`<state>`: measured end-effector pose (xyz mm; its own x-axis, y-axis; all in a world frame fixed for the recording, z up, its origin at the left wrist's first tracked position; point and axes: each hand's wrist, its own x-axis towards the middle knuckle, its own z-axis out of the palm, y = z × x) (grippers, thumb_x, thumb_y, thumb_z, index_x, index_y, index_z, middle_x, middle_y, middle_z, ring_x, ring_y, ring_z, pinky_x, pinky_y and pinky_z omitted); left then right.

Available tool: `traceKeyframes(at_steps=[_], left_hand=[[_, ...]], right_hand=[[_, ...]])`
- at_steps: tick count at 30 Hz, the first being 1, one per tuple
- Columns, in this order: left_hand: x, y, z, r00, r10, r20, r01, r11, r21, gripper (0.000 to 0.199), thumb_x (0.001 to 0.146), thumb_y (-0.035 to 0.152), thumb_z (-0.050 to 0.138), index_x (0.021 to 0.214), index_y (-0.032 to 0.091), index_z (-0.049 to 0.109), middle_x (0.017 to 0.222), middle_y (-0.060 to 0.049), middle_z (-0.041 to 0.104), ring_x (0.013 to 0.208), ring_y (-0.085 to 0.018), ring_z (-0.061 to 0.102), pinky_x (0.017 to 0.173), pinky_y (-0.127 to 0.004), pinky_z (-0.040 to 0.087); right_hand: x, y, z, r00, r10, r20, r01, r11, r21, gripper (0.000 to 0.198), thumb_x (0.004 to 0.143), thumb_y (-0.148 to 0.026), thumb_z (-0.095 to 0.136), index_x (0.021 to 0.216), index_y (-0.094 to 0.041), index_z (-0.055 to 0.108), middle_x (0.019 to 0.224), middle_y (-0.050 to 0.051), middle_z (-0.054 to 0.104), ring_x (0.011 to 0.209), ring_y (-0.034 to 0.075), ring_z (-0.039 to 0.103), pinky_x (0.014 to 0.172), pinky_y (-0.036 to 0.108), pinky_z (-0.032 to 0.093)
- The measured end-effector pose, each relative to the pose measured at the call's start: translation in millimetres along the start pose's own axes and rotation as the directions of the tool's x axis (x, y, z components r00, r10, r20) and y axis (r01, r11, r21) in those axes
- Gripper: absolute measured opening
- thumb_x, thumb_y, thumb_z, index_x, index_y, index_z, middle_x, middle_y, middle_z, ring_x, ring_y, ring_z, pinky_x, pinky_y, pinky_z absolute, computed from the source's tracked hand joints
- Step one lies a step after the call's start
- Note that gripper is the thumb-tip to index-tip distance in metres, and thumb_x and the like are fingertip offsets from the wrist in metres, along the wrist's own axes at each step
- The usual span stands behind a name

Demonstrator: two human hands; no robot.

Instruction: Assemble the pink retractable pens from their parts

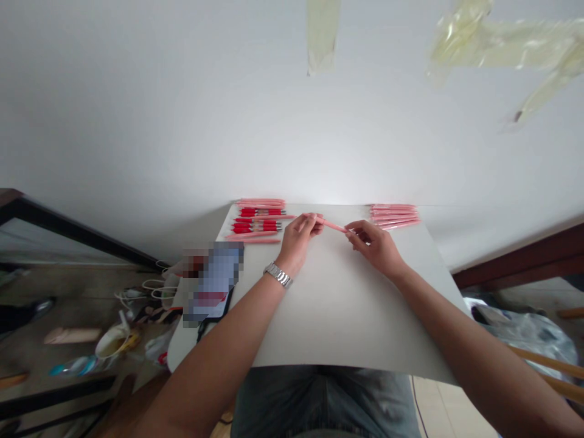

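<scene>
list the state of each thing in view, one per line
left hand: closed on the pink pen
right hand: pinching the pen's other end
pink pen: held at both ends
red pens: lying flat
right-side pink pens: lying grouped
wristwatch: strapped on
pixelated device: on or off unclear

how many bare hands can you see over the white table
2. The bare left hand, with a silver metal wristwatch at its wrist, grips one end of a slim pink pen; the bare right hand is at the other end. No others show.
</scene>
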<state>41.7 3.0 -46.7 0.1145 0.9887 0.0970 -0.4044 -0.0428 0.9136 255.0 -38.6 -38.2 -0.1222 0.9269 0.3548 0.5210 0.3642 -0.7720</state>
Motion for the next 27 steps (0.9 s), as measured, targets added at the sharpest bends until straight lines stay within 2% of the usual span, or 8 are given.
traceKeyframes(at_steps=[5, 9, 15, 23, 27], left_hand=[[-0.4, 1.0, 0.7, 1.0, -0.013, -0.017, 0.013, 1.0, -0.012, 0.035, 0.084, 0.051, 0.078, 0.093, 0.017, 0.075, 0.103, -0.008, 0.073, 0.085, -0.013, 0.067, 0.087, -0.031, 0.056], [-0.3, 1.4, 1.3, 0.999, -0.026, -0.024, 0.026, 1.0, -0.011, 0.036, 0.083, 0.052, 0.078, 0.092, 0.017, 0.075, 0.102, -0.008, 0.073, 0.085, -0.014, 0.068, 0.087, -0.031, 0.056], [0.5, -0.3, 0.3, 1.0, -0.016, -0.014, 0.016, 1.0, 0.014, 0.038, 0.084, 0.054, 0.076, 0.089, 0.016, 0.076, 0.114, -0.01, 0.072, 0.087, -0.014, 0.068, 0.089, -0.032, 0.057], [1.8, -2.2, -1.3, 1.0, -0.005, -0.004, 0.005, 1.0, 0.031, 0.037, 0.086, 0.053, 0.074, 0.088, 0.016, 0.078, 0.116, -0.011, 0.072, 0.087, -0.014, 0.067, 0.089, -0.032, 0.056], [1.1, -1.9, -1.1, 1.0, 0.002, 0.02, -0.003, 0.999, 0.036, 0.037, 0.088, 0.053, 0.073, 0.09, 0.016, 0.079, 0.117, -0.011, 0.072, 0.09, -0.014, 0.066, 0.091, -0.031, 0.055]], right_hand=[[-0.3, 4.5, 0.0, 0.997, -0.026, -0.072, 0.022, 0.998, -0.058, 0.03, 0.091, -0.046, 0.07, 0.112, -0.025, 0.069, 0.092, 0.002, 0.069, 0.07, 0.014, 0.065, 0.066, 0.027, 0.055], [-0.8, 4.7, -1.4, 0.994, -0.051, -0.095, 0.043, 0.996, -0.083, 0.025, 0.093, -0.046, 0.068, 0.106, -0.024, 0.07, 0.084, 0.001, 0.068, 0.065, 0.013, 0.063, 0.063, 0.027, 0.053], [-1.0, -0.1, -2.6, 0.998, 0.013, -0.061, -0.016, 0.999, -0.041, 0.03, 0.093, -0.049, 0.067, 0.105, -0.022, 0.07, 0.076, 0.001, 0.069, 0.059, 0.014, 0.064, 0.06, 0.027, 0.053], [-0.1, -1.3, -2.6, 0.999, 0.041, -0.03, -0.041, 0.999, -0.012, 0.034, 0.095, -0.053, 0.064, 0.107, -0.022, 0.07, 0.082, 0.003, 0.072, 0.062, 0.015, 0.066, 0.062, 0.029, 0.054], [-0.1, -4.6, -4.2, 0.999, 0.048, 0.018, -0.047, 0.997, -0.065, 0.036, 0.1, -0.054, 0.055, 0.096, -0.022, 0.071, 0.077, 0.003, 0.072, 0.062, 0.015, 0.065, 0.062, 0.028, 0.052]])
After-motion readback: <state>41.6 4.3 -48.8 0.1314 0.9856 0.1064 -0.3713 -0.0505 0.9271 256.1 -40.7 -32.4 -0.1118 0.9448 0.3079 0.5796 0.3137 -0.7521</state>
